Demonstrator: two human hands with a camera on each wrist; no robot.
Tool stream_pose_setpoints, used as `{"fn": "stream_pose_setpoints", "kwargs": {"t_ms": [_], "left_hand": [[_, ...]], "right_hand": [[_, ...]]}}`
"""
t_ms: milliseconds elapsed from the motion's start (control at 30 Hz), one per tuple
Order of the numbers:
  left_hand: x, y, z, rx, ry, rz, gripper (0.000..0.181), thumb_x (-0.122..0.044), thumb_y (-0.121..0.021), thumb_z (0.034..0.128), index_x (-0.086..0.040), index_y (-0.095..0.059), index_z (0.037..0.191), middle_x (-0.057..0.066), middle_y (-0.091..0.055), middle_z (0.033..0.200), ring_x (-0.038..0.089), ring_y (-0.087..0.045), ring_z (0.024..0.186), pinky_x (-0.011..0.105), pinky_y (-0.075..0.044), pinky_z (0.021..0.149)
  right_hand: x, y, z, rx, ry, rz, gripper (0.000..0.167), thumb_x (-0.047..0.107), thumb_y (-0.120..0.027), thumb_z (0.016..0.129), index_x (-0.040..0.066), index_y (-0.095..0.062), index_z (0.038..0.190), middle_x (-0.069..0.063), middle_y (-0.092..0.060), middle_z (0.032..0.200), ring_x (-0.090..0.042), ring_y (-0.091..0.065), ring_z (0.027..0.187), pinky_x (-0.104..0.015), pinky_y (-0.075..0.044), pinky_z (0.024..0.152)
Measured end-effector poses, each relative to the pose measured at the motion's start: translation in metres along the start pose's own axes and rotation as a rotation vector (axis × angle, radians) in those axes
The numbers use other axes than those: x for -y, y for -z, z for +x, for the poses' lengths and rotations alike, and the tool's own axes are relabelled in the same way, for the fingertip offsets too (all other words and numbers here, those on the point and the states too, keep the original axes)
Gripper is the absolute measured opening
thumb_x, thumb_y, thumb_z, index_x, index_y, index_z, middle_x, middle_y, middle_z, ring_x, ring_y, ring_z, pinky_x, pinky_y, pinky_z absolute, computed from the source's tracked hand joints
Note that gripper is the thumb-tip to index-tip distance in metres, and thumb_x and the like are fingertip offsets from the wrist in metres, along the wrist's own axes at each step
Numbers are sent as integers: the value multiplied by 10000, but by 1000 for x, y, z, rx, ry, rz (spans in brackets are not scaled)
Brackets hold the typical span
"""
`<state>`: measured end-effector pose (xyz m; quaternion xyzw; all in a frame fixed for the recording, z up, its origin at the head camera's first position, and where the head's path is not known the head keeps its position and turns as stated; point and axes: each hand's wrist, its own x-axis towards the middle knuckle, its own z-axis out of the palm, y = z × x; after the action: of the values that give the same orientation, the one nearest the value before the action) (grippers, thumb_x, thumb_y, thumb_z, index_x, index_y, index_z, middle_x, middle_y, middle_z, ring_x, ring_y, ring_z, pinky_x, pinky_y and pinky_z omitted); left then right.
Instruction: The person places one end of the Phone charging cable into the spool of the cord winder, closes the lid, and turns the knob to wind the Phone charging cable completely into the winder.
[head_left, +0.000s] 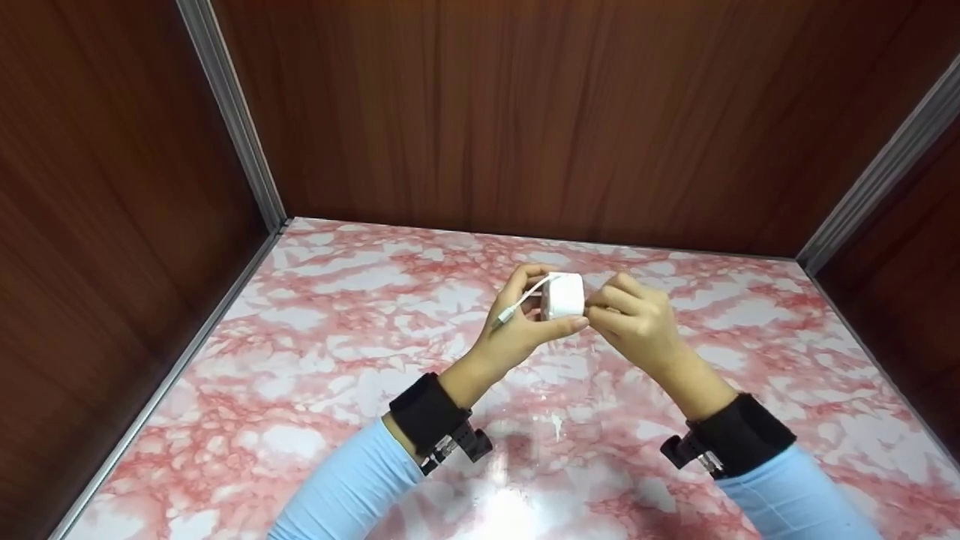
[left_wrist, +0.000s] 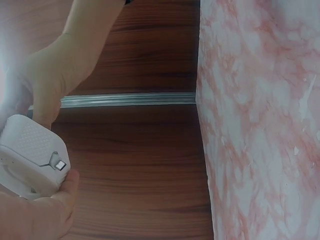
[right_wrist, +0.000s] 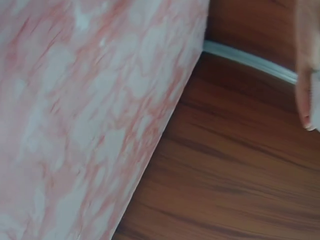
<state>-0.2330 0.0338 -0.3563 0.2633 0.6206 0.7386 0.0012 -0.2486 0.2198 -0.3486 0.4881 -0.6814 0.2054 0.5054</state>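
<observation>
My left hand [head_left: 517, 322] holds a white rounded charging block [head_left: 564, 295], thumb along its near edge and fingers around the far side. A short white cable [head_left: 529, 294] runs from the block to a plug [head_left: 505, 315] that hangs over the back of the left hand. Against the block's right side, my right hand [head_left: 634, 315] has its fingers bent together; whatever lies between the fingertips is hidden. In the left wrist view, the block shows a textured face and a small metal-tipped connector [left_wrist: 60, 165]. Only a sliver of the block [right_wrist: 316, 100] appears in the right wrist view.
Below the hands lies a red-and-white marbled tabletop [head_left: 337, 337]. Dark wood-grain panels [head_left: 510, 112] enclose it at the back and both sides, joined by metal corner posts [head_left: 232, 105]. Both wrists wear black straps [head_left: 426, 414] with small cameras.
</observation>
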Motion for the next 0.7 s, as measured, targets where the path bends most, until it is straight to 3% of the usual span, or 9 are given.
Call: {"fn": "stream_pose_setpoints", "kwargs": {"t_ms": [67, 133, 200, 300, 367, 400, 467, 533, 700], "left_hand": [[0, 0, 0, 4, 3, -5, 633, -43, -798, 752, -46, -451, 1281, 120, -492, 1228, 169, -588, 1005, 302, -511, 819], [0, 0, 0, 0, 5, -1, 623, -47, -797, 754, -51, -454, 1274, 118, -495, 1228, 169, -587, 1009, 294, -510, 821], [0, 0, 0, -9, 7, 8, 619, -51, -796, 756, -47, -453, 1272, 120, -497, 1232, 169, -585, 1014, 290, -507, 831], [-1, 0, 1, -19, 14, 21, 624, -62, -798, 758, -51, -449, 1275, 119, -496, 1240, 172, -583, 1032, 301, -507, 853], [-2, 0, 1, -22, 16, 24, 626, -63, -799, 758, -53, -448, 1276, 119, -495, 1241, 178, -583, 1036, 314, -507, 858], [-2, 0, 1, -23, 20, 26, 629, -65, -802, 756, -59, -449, 1277, 113, -496, 1237, 177, -583, 1035, 313, -508, 853], [-2, 0, 1, -20, 25, 32, 629, -70, -806, 758, -66, -451, 1277, 113, -494, 1235, 176, -583, 1041, 303, -511, 851], [-2, 0, 1, -18, 26, 35, 630, -72, -809, 757, -66, -452, 1276, 114, -492, 1235, 180, -580, 1042, 299, -512, 844], [-2, 0, 0, -20, 22, 51, 652, -80, -818, 750, -57, -447, 1286, 116, -488, 1239, 191, -571, 1053, 337, -505, 861]], "right_hand": [[0, 0, -1, 7, -37, 18, 198, -117, -655, 737, 51, -622, 638, -51, -631, 730, -208, -528, 664, -271, -435, 548], [0, 3, -1, 84, -194, 127, 202, -135, -680, 744, 48, -633, 672, -44, -639, 767, -173, -535, 708, -230, -436, 571], [0, 9, 2, 215, -473, 358, 181, -135, -681, 767, 39, -644, 738, -20, -645, 820, -123, -550, 761, -178, -455, 611], [-1, 18, 9, 346, -965, 726, 144, -78, -619, 872, 65, -631, 876, 20, -620, 861, -64, -551, 772, -164, -468, 617], [0, 24, 14, 408, -1235, 874, 87, 22, -551, 954, 92, -601, 937, 32, -592, 844, -57, -541, 746, -179, -465, 610], [0, 25, 16, 447, -1323, 906, 77, 75, -526, 981, 114, -588, 958, 34, -583, 825, -55, -528, 718, -181, -442, 591], [1, 27, 20, 511, -1422, 933, 111, 155, -490, 1010, 114, -579, 960, 40, -556, 791, -53, -511, 707, -183, -431, 586], [3, 26, 23, 555, -1453, 936, 157, 187, -480, 1016, 101, -585, 937, 44, -537, 751, -45, -491, 680, -179, -423, 576], [6, 23, 23, 534, -1404, 894, 107, 122, -532, 984, 99, -600, 905, 62, -538, 721, -39, -460, 641, -170, -394, 552]]}}
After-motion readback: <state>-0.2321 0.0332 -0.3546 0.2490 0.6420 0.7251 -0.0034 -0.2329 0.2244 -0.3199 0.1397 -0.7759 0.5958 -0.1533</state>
